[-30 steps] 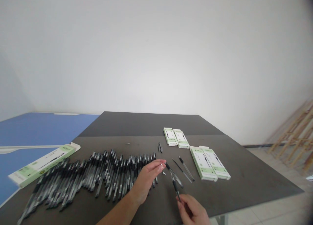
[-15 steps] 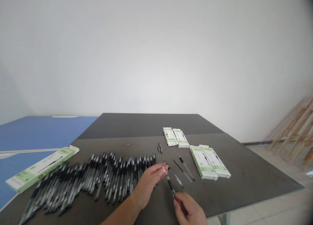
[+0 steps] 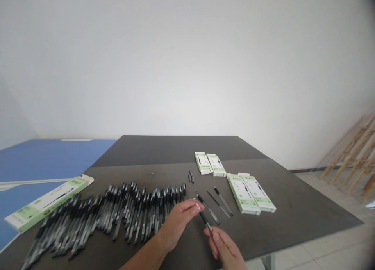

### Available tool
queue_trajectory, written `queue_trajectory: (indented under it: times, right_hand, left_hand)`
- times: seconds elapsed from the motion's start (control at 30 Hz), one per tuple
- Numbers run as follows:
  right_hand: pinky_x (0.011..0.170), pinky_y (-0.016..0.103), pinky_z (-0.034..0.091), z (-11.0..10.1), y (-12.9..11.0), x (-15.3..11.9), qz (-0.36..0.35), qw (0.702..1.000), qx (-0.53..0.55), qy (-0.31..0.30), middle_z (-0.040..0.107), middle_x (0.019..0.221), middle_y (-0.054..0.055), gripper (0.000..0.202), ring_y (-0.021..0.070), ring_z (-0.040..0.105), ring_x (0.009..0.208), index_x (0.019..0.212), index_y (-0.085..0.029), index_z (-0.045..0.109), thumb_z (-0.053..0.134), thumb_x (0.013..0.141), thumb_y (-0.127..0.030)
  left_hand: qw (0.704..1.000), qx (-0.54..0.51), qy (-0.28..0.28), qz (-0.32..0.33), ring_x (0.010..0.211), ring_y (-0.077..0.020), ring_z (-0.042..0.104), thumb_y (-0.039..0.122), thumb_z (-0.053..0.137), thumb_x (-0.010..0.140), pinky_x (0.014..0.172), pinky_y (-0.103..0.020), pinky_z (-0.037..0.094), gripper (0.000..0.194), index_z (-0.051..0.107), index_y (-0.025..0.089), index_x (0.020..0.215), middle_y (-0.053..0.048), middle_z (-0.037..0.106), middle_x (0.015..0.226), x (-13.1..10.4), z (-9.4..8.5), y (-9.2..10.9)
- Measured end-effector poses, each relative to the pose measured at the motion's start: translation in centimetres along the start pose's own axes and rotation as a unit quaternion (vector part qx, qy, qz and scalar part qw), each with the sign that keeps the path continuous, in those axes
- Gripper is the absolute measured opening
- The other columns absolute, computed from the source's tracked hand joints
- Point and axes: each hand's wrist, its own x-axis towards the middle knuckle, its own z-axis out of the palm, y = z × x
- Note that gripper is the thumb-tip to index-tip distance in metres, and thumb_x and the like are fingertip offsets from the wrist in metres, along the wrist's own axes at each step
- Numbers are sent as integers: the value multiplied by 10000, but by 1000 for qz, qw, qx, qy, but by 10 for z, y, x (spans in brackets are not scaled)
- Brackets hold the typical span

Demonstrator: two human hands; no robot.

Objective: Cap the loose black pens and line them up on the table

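Observation:
Between my hands a black-gripped pen [image 3: 204, 218] is held at a slant above the dark table. My left hand [image 3: 179, 219] pinches its upper tip end with thumb and fingers. Lower right, my right hand [image 3: 224, 244] is closed on the pen's other end. Just beyond my hands lie an uncapped pen [image 3: 207, 207], a thin dark refill [image 3: 218, 203] and a clear barrel with a black grip [image 3: 223, 201]. Two small black caps [image 3: 191, 176] rest farther back. A long row of capped pens [image 3: 140, 215] spreads to the left of my left hand.
Two green-and-white boxes [image 3: 250, 194] lie to the right on the dark table [image 3: 304, 207], and two more [image 3: 210, 164] lie farther back. Another box [image 3: 43, 201] sits at the left edge, beside a blue surface [image 3: 73, 154]. Wooden frames [image 3: 354, 156] stand at the far right.
My right hand has shifted slightly up the pen, and its fingers have changed their grip. My left fingers have closed farther over the pen's tip end.

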Motion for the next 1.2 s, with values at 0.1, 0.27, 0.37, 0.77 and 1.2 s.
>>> queue_trajectory:
  times: [0.1,0.27,0.37,0.77,1.2]
  right_hand:
    - [310,151,226,8,0,-1,157,959,215,-101,351,464,-100,448,16,197,305,905,-172,611,586,707,-573]
    - [314,128,160,12,-3,-2,170,924,322,-120,294,403,-134,383,8,126,297,940,-244,613,706,642,-466]
    - [306,143,190,13,-3,0,207,897,337,-195,249,351,-133,362,29,151,270,897,-233,645,614,701,-535]
    - [302,157,195,22,-13,0,224,915,309,-132,324,361,-124,375,19,169,263,817,-200,622,631,673,-546]
    - [371,169,308,19,-8,6,143,987,50,58,508,450,-39,501,78,431,394,840,-134,677,635,624,-584]
  left_hand:
    - [1000,-4,-9,3,884,-207,541,398,576,765,835,-289,394,272,700,165,830,-62,648,882,-1,0,2]
    - [1000,4,-21,5,886,-206,537,402,582,757,825,-274,389,266,695,166,807,-62,639,886,-3,0,5]
    - [999,-34,-36,0,858,-199,542,395,586,755,816,-283,395,263,690,160,815,-63,639,875,-3,0,4]
    - [997,-70,-25,-8,834,-193,550,366,607,746,800,-296,401,231,686,158,810,-57,641,840,-3,-1,4]
    - [996,-13,82,-29,923,-221,603,419,585,751,866,-341,424,358,674,142,961,-100,688,962,8,-9,-11]
